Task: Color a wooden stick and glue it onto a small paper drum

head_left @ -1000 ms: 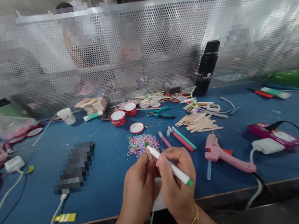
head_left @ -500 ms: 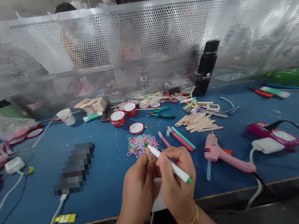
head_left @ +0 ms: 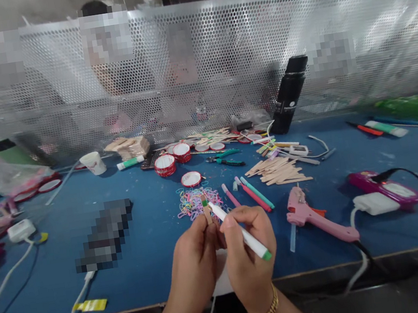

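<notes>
My left hand point(head_left: 195, 255) pinches a wooden craft stick point(head_left: 207, 215) upright, with a green band coloured near its top end. In my right hand point(head_left: 249, 250) is a white marker point(head_left: 254, 243) with a green end, held like a pen. Its tip points at the stick, close beside the green band; whether it touches I cannot tell. Behind the stick lies a pile of pastel rubber bands point(head_left: 190, 203). Pink, red and teal markers point(head_left: 255, 191) lie just right of the pile.
A pink glue gun point(head_left: 321, 221) and a purple power strip point(head_left: 390, 189) lie on the right. Loose craft sticks point(head_left: 279, 169), pliers point(head_left: 227, 161) and red-rimmed discs point(head_left: 191, 179) spread farther back. A phone point(head_left: 106, 234) lies left. A black bottle point(head_left: 289, 95) leans on the perforated metal screen point(head_left: 210, 62).
The marker tip has moved slightly right, away from the green band, which shows more fully. Both hands otherwise stay nearly in place.
</notes>
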A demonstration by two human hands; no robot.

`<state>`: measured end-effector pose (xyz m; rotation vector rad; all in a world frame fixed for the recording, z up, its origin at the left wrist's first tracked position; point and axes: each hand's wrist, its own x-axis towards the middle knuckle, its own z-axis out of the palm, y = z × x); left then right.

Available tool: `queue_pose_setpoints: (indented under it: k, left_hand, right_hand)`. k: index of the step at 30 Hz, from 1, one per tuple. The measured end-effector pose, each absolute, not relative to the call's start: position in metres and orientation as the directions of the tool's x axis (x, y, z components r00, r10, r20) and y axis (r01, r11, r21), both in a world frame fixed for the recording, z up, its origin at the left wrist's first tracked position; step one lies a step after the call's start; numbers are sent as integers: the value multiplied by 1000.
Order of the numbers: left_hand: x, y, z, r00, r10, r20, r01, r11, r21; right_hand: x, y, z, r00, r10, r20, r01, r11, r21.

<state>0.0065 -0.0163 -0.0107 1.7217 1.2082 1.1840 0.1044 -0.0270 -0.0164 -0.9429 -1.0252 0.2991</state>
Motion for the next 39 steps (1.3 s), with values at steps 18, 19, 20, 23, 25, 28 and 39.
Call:
queue_pose_setpoints:
  k: [18, 19, 20, 23, 25, 28, 39]
  left_hand:
    - [6, -17, -10, 150, 951, 271, 317, -306, 898]
    - [6, -17, -10, 148, 950, 274, 314, -308, 898]
    - [6, -17, -10, 150, 950, 275, 314, -309, 898]
    - [6, -16, -10, 165, 948, 271, 331, -312, 891]
    - [5, -16, -10, 172, 949, 265, 348, -310, 885]
    - [5, -16, -11, 176, 950, 258, 352, -305, 885]
    - [4, -16, -13, 157, 951, 267, 327, -306, 894]
  right_hand:
    - [105, -27, -16, 500, 628, 597, 193, 592, -783]
    - [105, -27, -17, 509, 623, 595, 195, 589, -784]
    - [105, -27, -17, 517, 617, 593, 198, 588, -784]
    - [105, -27, -17, 518, 607, 603, 204, 597, -776]
    - [105, -28, -15, 499, 607, 619, 214, 606, -766]
    - [105, -27, -15, 476, 609, 634, 226, 612, -758]
    - [104, -27, -14, 483, 590, 647, 246, 617, -747]
